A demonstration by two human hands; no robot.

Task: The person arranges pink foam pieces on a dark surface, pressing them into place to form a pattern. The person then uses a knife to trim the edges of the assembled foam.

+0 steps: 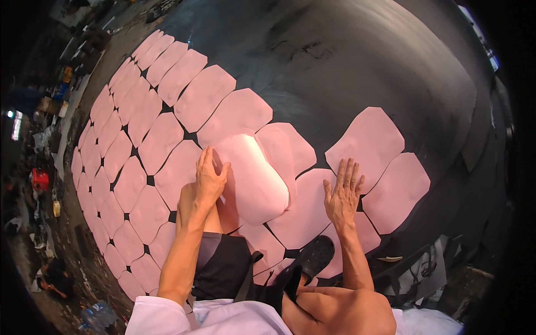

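My right hand [344, 195] lies flat, fingers stretched out, over the lower edge of a rounded pink sheet [371, 137] on a dark, curved surface. My left hand [211, 177] is at the left edge of a raised pink stack of sheets [254, 184], its thumb apart from the fingers and touching or very near that edge. The stack is bent and bulges upward, with a bright shine on its top. Whether the left fingertips reach under it cannot be seen. Another pink sheet [395, 192] lies just right of my right hand.
Rows of pink sheets [162, 137] with small dark gaps cover the left side. The dark surface [329, 61] stretches to the far right. My dark clog [318, 254] stands among the near sheets. Cut scraps [427, 271] lie at the lower right; a red box [40, 179] is far left.
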